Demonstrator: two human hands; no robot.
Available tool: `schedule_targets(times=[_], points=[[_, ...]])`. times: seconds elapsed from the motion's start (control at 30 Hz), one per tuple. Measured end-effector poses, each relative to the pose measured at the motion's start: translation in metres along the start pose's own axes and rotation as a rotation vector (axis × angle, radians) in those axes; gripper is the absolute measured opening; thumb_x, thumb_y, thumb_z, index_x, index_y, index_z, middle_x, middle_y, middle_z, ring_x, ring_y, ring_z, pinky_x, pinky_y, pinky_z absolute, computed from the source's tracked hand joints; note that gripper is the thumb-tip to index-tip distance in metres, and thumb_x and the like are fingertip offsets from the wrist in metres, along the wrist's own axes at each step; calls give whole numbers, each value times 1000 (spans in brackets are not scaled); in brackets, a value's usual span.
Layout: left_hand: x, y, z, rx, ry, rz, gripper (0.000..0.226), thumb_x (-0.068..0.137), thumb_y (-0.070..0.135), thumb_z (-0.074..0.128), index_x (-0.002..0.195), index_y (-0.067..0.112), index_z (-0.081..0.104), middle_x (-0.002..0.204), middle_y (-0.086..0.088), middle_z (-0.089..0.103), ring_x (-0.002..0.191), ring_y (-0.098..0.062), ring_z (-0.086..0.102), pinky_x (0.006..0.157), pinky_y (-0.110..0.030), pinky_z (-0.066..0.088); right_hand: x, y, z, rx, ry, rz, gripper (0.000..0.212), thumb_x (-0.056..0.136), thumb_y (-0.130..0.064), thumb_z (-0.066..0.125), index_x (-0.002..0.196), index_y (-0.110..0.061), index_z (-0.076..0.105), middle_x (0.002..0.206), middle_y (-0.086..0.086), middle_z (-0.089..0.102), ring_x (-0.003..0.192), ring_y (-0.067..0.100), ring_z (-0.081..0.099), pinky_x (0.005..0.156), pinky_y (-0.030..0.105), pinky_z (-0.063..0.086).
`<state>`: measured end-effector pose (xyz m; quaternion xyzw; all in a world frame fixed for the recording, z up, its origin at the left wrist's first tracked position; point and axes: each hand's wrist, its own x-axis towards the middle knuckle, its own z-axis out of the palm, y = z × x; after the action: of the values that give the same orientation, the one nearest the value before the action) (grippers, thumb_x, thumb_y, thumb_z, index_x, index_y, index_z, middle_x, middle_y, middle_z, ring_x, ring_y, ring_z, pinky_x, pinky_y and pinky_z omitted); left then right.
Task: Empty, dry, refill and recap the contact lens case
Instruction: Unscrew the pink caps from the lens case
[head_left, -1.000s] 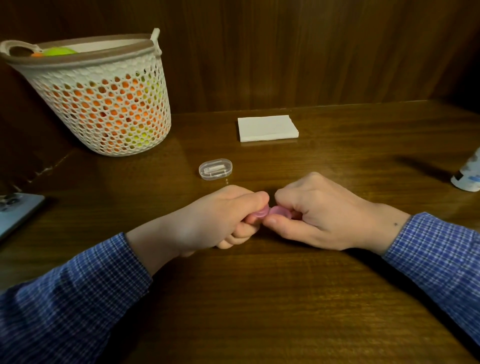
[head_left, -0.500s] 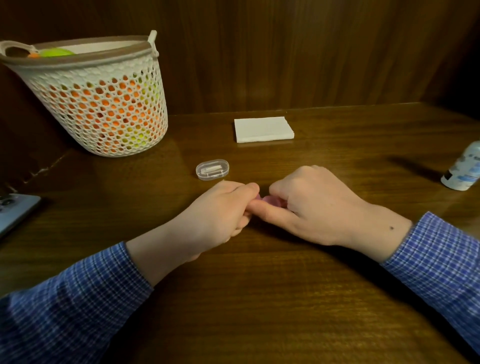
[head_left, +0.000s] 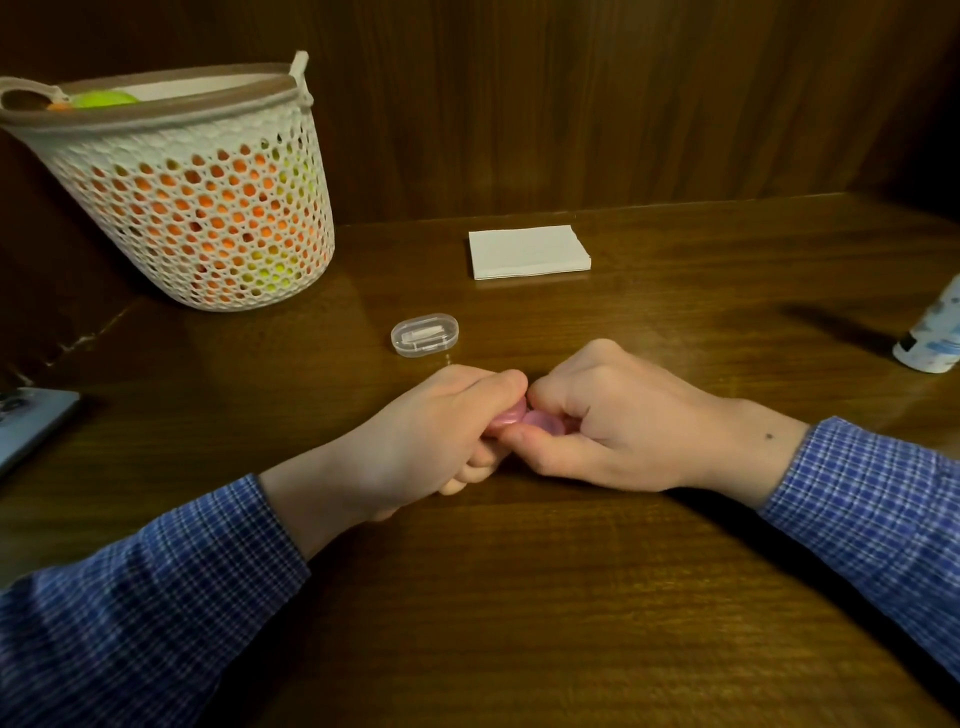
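Right now I have both hands meeting near the middle of the wooden table (head_left: 519, 597), with the pink contact lens case (head_left: 530, 422) caught between them just above the surface. My left hand (head_left: 415, 441) has its fingers curled around the left end of the case, thumb on top, and my right hand (head_left: 623, 431) pinches the right end with thumb below and curled fingers above; only a sliver of pink shows, so I cannot tell whether the caps are on. Just beyond my hands sits a small clear plastic box (head_left: 425, 334), and further toward the back edge lies a folded white tissue (head_left: 529, 251). A white mesh basket (head_left: 197, 208) stands at the back left corner, and a white bottle (head_left: 932, 338) stands at the right edge.
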<state>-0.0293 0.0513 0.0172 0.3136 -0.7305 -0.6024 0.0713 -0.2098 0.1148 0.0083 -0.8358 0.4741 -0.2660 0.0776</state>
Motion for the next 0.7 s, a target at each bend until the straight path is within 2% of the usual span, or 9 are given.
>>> schedule_targets(times=[0.13, 0.2, 0.3, 0.37, 0.43, 0.5, 0.57, 0.63, 0.7], points=[[2, 0, -1, -24, 45, -12, 44, 110, 33, 34, 68, 21, 44, 52, 5, 30, 42, -9, 20, 36, -20, 15, 3, 4, -5, -40, 5, 16, 54, 101, -47, 52, 56, -19, 48, 47, -6, 44, 42, 18, 40, 43, 21, 28], [3, 0, -1, -47, 80, -22, 42, 109, 35, 35, 72, 21, 46, 52, 5, 32, 42, -9, 21, 37, -21, 16, 4, 8, -10, -113, -12, 45, 54, 100, -55, 50, 60, -19, 52, 50, -7, 47, 45, 17, 42, 44, 22, 30], [7, -1, -2, -65, 157, -55, 38, 108, 37, 38, 76, 20, 48, 51, 6, 35, 42, -9, 25, 37, -22, 18, 3, 13, -16, -178, 43, 127, 48, 94, -71, 46, 78, -28, 60, 67, -11, 59, 60, 10, 54, 50, 20, 40], [11, -2, -4, -52, 197, -81, 38, 107, 37, 41, 74, 19, 49, 49, 7, 37, 40, -9, 27, 37, -21, 20, 0, 14, -15, -113, 72, 165, 44, 91, -72, 49, 90, -31, 64, 80, -15, 64, 72, 7, 60, 59, 22, 48], [13, -3, -4, -37, 214, -90, 40, 108, 39, 42, 78, 16, 54, 48, 8, 40, 39, -7, 31, 35, -20, 23, -2, 16, -11, -66, 77, 176, 42, 90, -68, 51, 95, -30, 66, 84, -16, 65, 77, 5, 61, 63, 23, 51], [12, -6, -7, 171, 286, -26, 37, 107, 44, 41, 87, 20, 61, 47, 5, 46, 39, -5, 39, 35, -17, 31, -3, 19, -10, -42, 61, 197, 42, 90, -67, 51, 96, -30, 68, 86, -16, 65, 81, 5, 61, 67, 24, 52], [11, -12, -10, 456, 401, 123, 20, 104, 45, 46, 96, 33, 61, 68, 10, 62, 51, -1, 53, 44, -13, 41, -3, 22, -12, -49, 18, 229, 47, 89, -70, 48, 99, -30, 70, 87, -16, 67, 81, 4, 62, 69, 24, 53], [9, -15, -15, 486, 437, 249, 5, 101, 35, 55, 104, 37, 58, 86, 10, 63, 69, -1, 60, 56, -13, 48, -4, 26, -14, -100, -32, 242, 56, 85, -75, 42, 103, -31, 72, 88, -17, 68, 79, 2, 63, 64, 21, 53], [9, -19, -17, 526, 408, 328, 12, 98, 31, 62, 108, 37, 60, 87, 12, 60, 72, -3, 60, 56, -15, 49, -4, 29, -14, -142, -63, 243, 62, 81, -78, 38, 104, -32, 72, 89, -18, 68, 77, 0, 62, 61, 15, 50]])
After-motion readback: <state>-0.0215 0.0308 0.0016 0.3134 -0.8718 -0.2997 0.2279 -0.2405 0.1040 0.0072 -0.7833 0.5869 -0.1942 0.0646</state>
